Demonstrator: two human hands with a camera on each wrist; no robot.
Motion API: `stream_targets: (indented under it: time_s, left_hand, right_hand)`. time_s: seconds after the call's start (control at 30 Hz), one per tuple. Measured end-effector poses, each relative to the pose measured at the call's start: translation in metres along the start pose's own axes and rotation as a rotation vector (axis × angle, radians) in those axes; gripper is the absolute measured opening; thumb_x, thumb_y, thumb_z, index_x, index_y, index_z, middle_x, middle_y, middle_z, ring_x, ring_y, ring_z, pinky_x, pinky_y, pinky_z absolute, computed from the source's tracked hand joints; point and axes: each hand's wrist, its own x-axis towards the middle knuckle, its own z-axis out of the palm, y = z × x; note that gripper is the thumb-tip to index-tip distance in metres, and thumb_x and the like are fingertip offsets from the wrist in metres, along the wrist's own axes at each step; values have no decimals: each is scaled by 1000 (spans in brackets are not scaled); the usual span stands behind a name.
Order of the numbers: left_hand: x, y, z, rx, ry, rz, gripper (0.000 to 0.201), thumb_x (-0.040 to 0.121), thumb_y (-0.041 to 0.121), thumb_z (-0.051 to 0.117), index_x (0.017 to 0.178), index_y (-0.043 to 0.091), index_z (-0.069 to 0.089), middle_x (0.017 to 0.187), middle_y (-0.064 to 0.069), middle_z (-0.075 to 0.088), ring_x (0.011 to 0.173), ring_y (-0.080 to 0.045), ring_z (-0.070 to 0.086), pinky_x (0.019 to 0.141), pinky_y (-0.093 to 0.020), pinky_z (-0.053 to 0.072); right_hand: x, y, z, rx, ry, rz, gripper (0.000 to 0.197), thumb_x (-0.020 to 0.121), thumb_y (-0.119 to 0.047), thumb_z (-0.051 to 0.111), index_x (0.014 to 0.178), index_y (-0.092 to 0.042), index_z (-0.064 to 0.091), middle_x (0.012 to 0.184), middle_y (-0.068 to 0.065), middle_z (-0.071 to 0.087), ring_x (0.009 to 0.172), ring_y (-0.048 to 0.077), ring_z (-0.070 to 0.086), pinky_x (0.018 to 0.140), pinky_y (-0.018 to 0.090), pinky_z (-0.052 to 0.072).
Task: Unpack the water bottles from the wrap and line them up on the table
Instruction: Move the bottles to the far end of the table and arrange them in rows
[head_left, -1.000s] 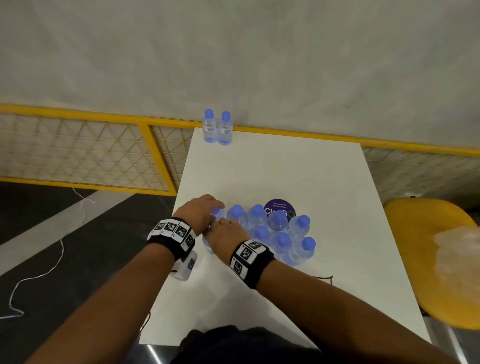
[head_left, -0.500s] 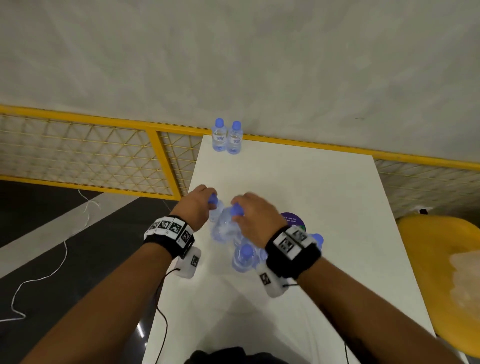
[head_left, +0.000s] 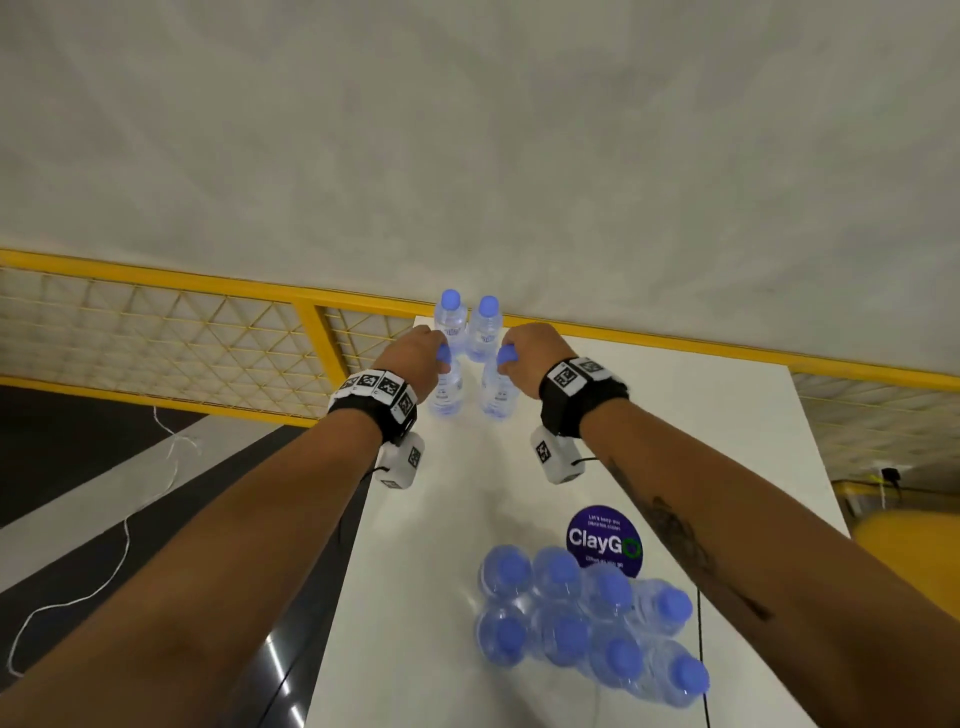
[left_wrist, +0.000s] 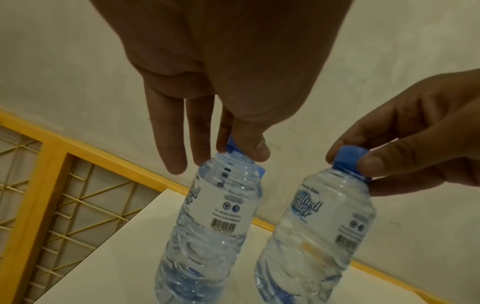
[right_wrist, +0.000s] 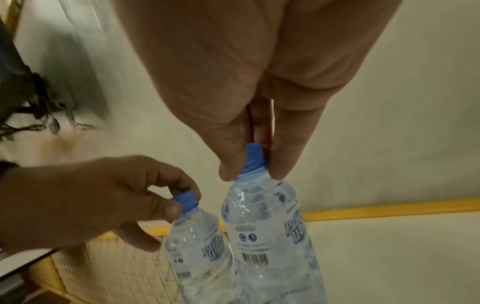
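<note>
In the upper middle of the head view, two small clear plastic water bottles with blue screw caps are held upright, side by side, over the far part of the white rectangular table (head_left: 675, 441). The left-hand bottle (head_left: 445, 389) is pinched at its cap between the thumb and fingers of the left hand (head_left: 415, 358); the right-hand bottle (head_left: 496, 392) is pinched at its cap in the same way by the right hand (head_left: 530, 358). Whether the bottle bases touch the tabletop cannot be told. In the left wrist view, the left bottle (left_wrist: 210, 226) fills the lower centre, with the other bottle (left_wrist: 317, 232) just beside it at the right. Just behind the held pair, at the table's far edge, two more bottles of the same kind (head_left: 470, 325) are seen standing close together, before a yellow metal mesh railing (head_left: 156, 332). At the lower right of the head view, a cluster of eight blue-capped bottles in clear plastic wrap (head_left: 587, 629) is seen on the table, partly covering a round purple "ClayGo" sticker (head_left: 602, 540). A black band with white square markers is worn on each wrist.
</note>
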Motion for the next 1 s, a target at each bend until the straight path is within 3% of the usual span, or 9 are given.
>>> stream_targets:
  time_s: [0.4,0.57,0.77,1.0]
  left_hand:
    - [74,-12,20,45,15,17,30,94,16,63,123,10,58,126,-10,53,107,-34,60,83,-38,46]
    - [77,-17,31,18,24,40,33,93,14,63,125,12,58,127,-10,55,105,-34,62,88,-44,53]
    - [80,-21,27,30,27,47,35,94,13,63,129,11,57,125,-12,55,108,-35,59,87,-41,48]
    - [81,-27,25,19,34,50,35,94,12,61,128,12,58,122,-11,55,108,-34,58,85,-42,49]
  right_hand:
    - [82,16,47,-6,14,-17,14,88,-11,62,101,-6,63,107,13,60,96,30,60,75,28,40]
    - [88,16,58,28,14,-11,10,89,-11,61,96,-5,63,92,9,58,91,30,61,73,28,39]
    - [91,8,63,-34,50,-79,10,88,-7,60,96,-2,61,108,17,60,94,33,59,79,36,45]
    - [96,10,66,-1,85,-55,12,89,-8,58,99,-3,61,113,15,58,95,33,58,77,34,44]
